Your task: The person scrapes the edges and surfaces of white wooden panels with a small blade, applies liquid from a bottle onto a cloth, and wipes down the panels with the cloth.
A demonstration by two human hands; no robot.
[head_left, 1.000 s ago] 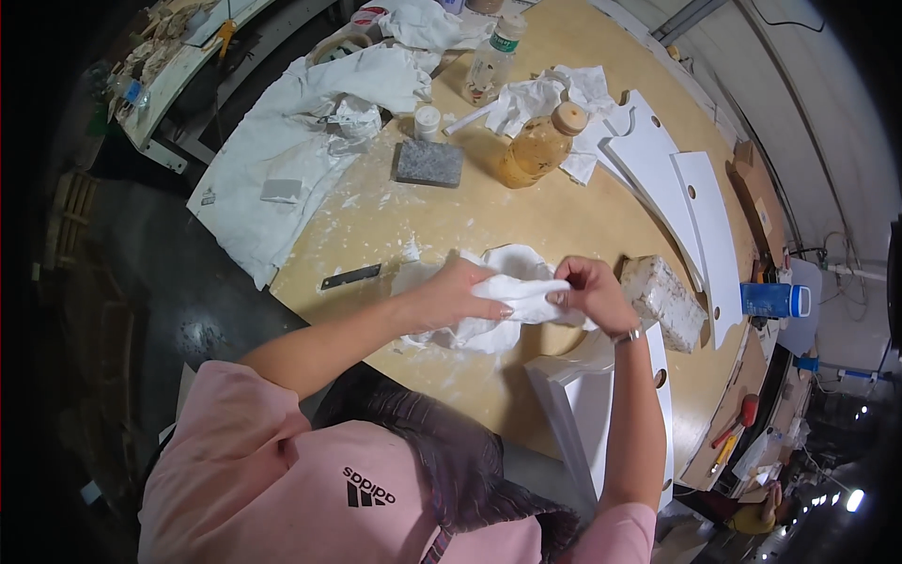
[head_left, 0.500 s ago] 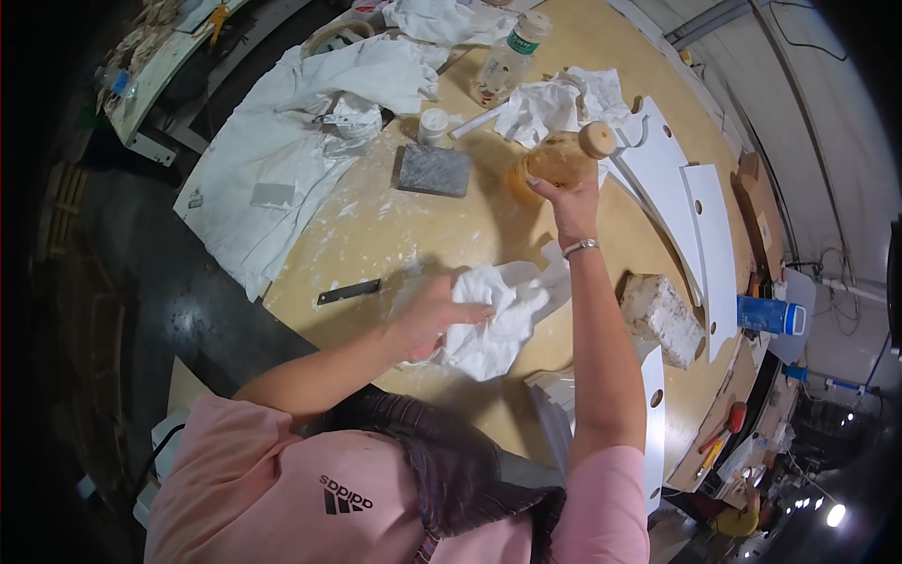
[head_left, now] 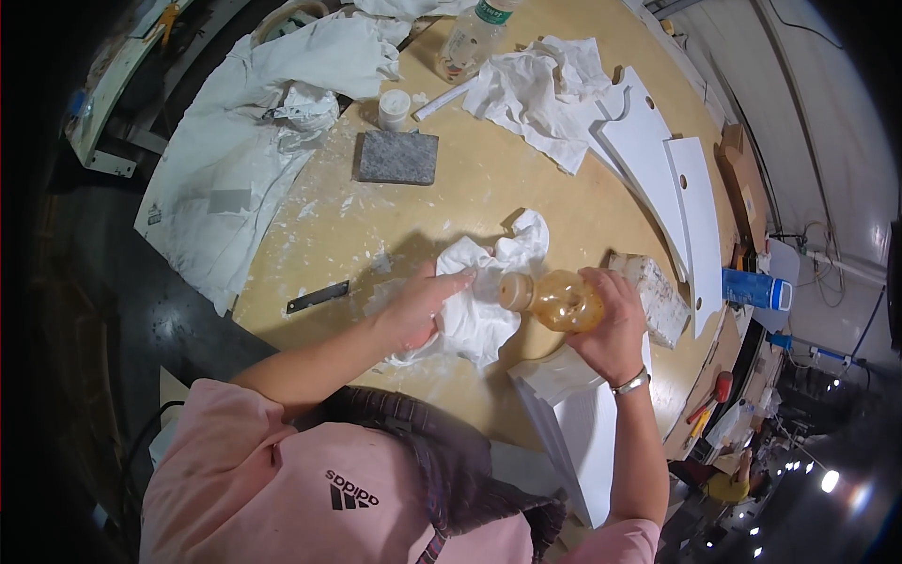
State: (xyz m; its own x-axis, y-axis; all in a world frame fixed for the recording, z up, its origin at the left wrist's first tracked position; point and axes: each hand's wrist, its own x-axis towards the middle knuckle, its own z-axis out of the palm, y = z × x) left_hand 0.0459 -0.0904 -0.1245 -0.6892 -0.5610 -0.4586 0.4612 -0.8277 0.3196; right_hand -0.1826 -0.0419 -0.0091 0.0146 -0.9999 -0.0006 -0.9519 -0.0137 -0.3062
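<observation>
My left hand (head_left: 420, 308) grips a crumpled white cloth (head_left: 479, 324), its thumb lying on top of the folds. In my right hand (head_left: 615, 324) is a clear bottle (head_left: 567, 301) of amber liquid, tipped onto its side. Its beige cap end (head_left: 515, 291) points left and sits right at the cloth; whether the two touch I cannot tell. Beneath my right wrist stands a white angular panel piece (head_left: 573, 414). Left of my left hand lies a flat dark metal blade (head_left: 318, 297).
A grey sanding block (head_left: 398, 157) and a small white jar (head_left: 395, 108) stand farther back. White cloth (head_left: 540, 94), another bottle (head_left: 470, 42), curved white panels (head_left: 648, 141) and a speckled block (head_left: 658, 291) line the far and right sides. A white sheet (head_left: 225, 160) covers the left.
My right hand has brought the bottle from the far side down to the cloth, tilting it sideways. My left hand keeps its hold on the cloth. The view has shifted slightly.
</observation>
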